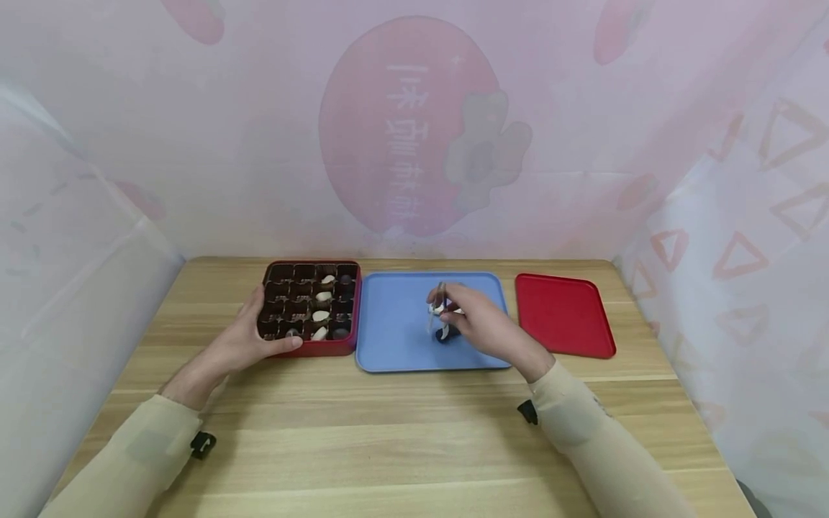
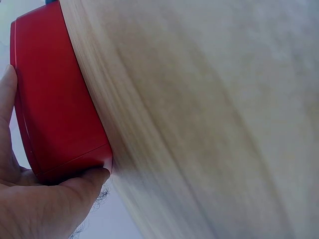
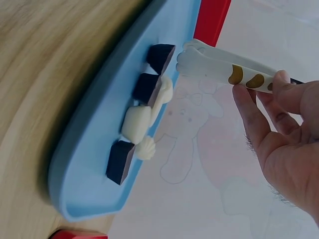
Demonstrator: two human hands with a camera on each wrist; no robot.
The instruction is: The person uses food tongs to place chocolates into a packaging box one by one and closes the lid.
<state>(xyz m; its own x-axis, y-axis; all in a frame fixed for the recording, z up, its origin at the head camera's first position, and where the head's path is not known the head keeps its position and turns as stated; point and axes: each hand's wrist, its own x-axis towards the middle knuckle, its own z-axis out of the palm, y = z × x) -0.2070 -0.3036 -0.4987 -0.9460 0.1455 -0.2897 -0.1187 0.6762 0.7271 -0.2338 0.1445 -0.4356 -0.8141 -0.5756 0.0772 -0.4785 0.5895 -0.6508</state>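
My left hand [image 1: 249, 338] grips the near left corner of a red chocolate box [image 1: 333, 348], its thumb along the front. The box's brown divided insert [image 1: 278, 291] holds white and dark chocolates in its two right columns and one dark piece at the front. Over the blue tray [image 1: 391, 316], my right hand [image 1: 482, 320] pinches small white tongs [image 3: 219, 64] with brown spots and paw-shaped tips. Close below those tips lies a dark chocolate [image 3: 161, 58]. Beside it on the tray are more dark chocolates [image 3: 119, 162] and white ones [image 3: 136, 124].
To the right of the blue tray lies a red tray [image 1: 563, 316]. The box stands right against the blue tray's left side. Behind the wooden table [image 1: 388, 446] hangs a pale printed curtain [image 1: 259, 144], with more cloth at both sides.
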